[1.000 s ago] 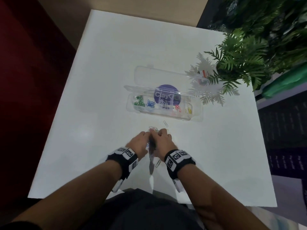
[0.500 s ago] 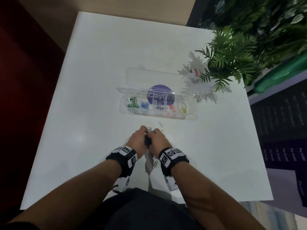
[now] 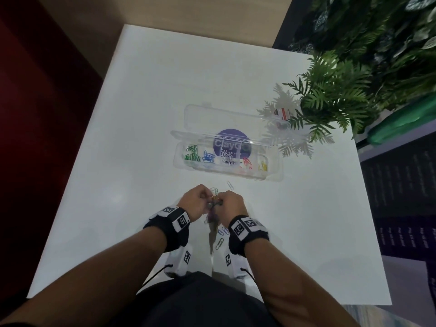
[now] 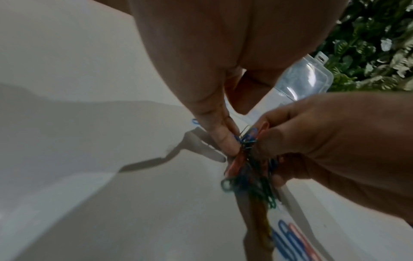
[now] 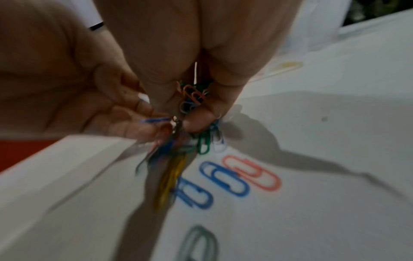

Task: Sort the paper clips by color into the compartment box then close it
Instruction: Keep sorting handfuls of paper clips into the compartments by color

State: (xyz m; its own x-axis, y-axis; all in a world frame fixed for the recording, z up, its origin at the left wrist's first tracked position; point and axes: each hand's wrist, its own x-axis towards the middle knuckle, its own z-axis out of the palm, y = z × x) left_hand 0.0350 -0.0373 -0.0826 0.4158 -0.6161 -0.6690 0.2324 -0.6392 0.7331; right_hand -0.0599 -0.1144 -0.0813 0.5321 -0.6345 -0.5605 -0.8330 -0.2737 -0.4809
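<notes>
Paper clips: tangled mixed-colour bunch (image 3: 213, 210) held between both hands above white table (image 3: 118, 161), near its front edge. Right hand (image 3: 232, 204) fingers curled, pinching bunch. Left hand (image 3: 193, 201) thumb and forefinger pressed together on blue clip at bunch's top. Compartment box (image 3: 226, 159) farther back, well apart, clear lid (image 3: 236, 121) open; green, blue, white, red, yellow clips sorted in separate compartments. Fern (image 3: 330, 100) overhangs box's right end. Loose clips (image 5: 232, 176), blue and red, on table under hands; one white clip (image 3: 230, 185) between hands and box.
</notes>
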